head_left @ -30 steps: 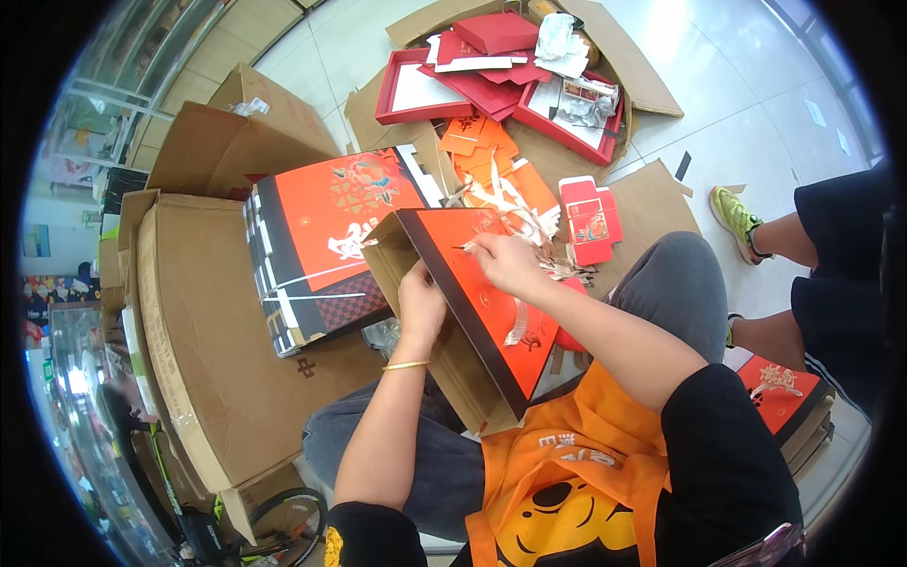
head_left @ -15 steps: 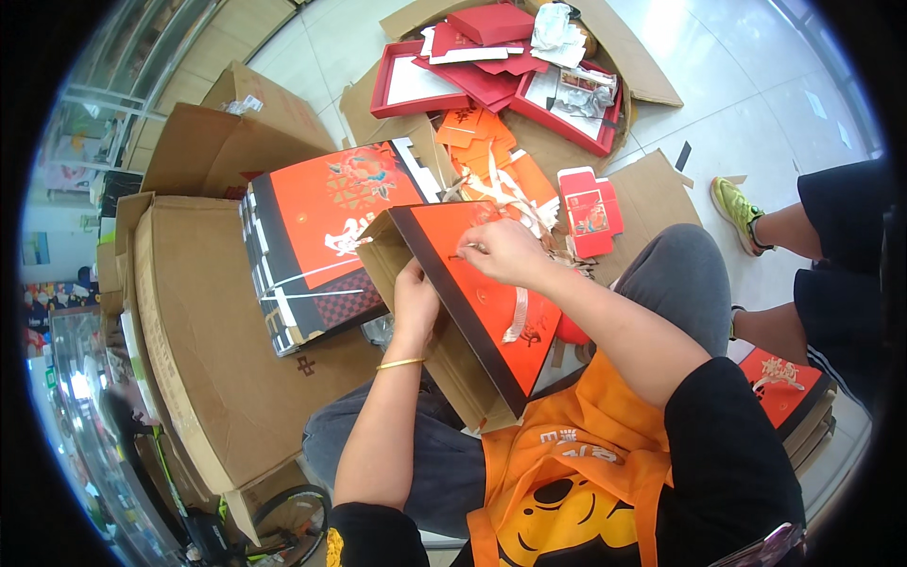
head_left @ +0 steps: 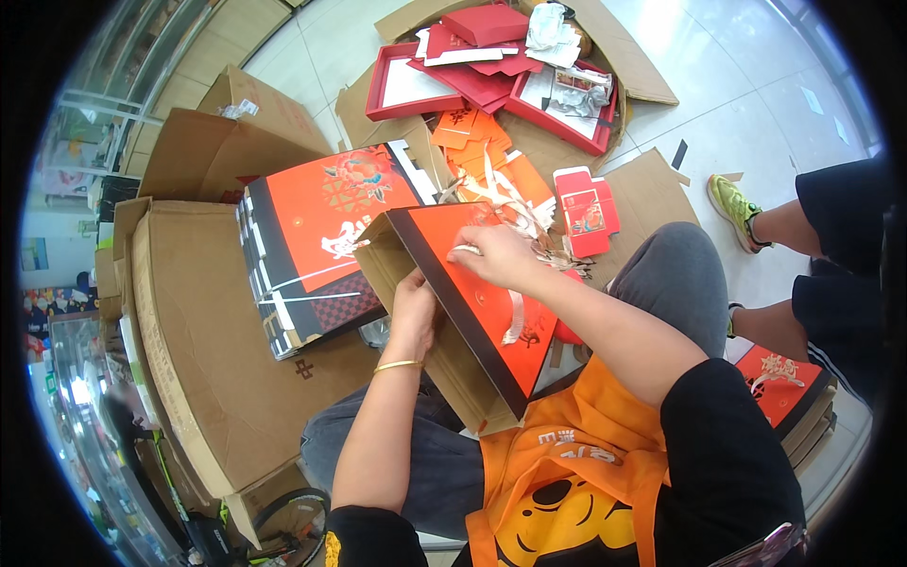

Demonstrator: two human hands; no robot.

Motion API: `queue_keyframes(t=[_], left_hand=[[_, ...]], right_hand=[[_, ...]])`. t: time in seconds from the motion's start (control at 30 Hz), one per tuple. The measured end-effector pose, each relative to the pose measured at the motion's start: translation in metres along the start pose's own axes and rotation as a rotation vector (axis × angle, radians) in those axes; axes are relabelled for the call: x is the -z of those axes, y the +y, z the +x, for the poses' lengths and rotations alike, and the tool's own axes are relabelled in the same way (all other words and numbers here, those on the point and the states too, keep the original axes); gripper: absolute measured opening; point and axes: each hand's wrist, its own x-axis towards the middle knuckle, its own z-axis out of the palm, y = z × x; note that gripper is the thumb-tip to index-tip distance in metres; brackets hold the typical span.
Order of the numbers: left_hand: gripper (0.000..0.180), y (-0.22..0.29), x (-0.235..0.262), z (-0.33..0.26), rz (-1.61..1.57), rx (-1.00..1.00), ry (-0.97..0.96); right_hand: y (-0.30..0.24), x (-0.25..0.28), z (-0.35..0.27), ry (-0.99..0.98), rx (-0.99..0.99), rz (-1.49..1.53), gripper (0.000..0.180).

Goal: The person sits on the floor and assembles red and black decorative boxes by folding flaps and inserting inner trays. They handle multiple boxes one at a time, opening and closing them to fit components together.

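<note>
An orange-red gift box (head_left: 491, 283) with black edging rests tilted on my lap, its open brown cardboard side facing left. My left hand (head_left: 413, 307) reaches into that open side, fingers hidden behind the box's edge. Over the printed face, my right hand (head_left: 496, 255) is closed in a pinch on a short white piece that looks like a ribbon end. Lower on the same face hangs a loose white ribbon (head_left: 514, 319). Beside the box on the left lies a stack of similar orange-red and black flattened boxes (head_left: 307, 222), with white cords across the top one.
A large brown carton (head_left: 217, 378) lies at the left, an open carton (head_left: 213, 151) behind it. Ahead are red box trays (head_left: 416, 85), orange cards (head_left: 472, 137), tangled ribbons (head_left: 515, 203) and a small red carton (head_left: 584, 217). Another person's legs (head_left: 775, 217) stand at the right.
My right hand has shifted slightly down the box face, and the white piece in its pinch shows more. My left hand stays at the open side.
</note>
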Motion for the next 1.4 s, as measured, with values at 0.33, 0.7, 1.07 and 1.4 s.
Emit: queue_keyframes(t=[0.33,0.7,1.07,1.4], left_hand=[[0.014,0.007,0.008,0.001,1.078,-0.72,0.167],[0.021,-0.001,0.007,0.008,0.133,-0.282,0.051],[0.047,0.059,0.047,-0.034,1.785,-0.897,0.109],[0.03,0.119,0.042,-0.065,1.661,-1.031,0.219]], right_hand=[[0.021,-0.019,0.006,-0.101,-0.049,0.133,0.026],[0.025,-0.016,0.008,-0.042,-0.204,0.272,0.017],[0.022,-0.003,0.007,-0.065,-0.246,0.042,0.025],[-0.013,0.157,0.018,0.735,0.023,0.038,0.062]])
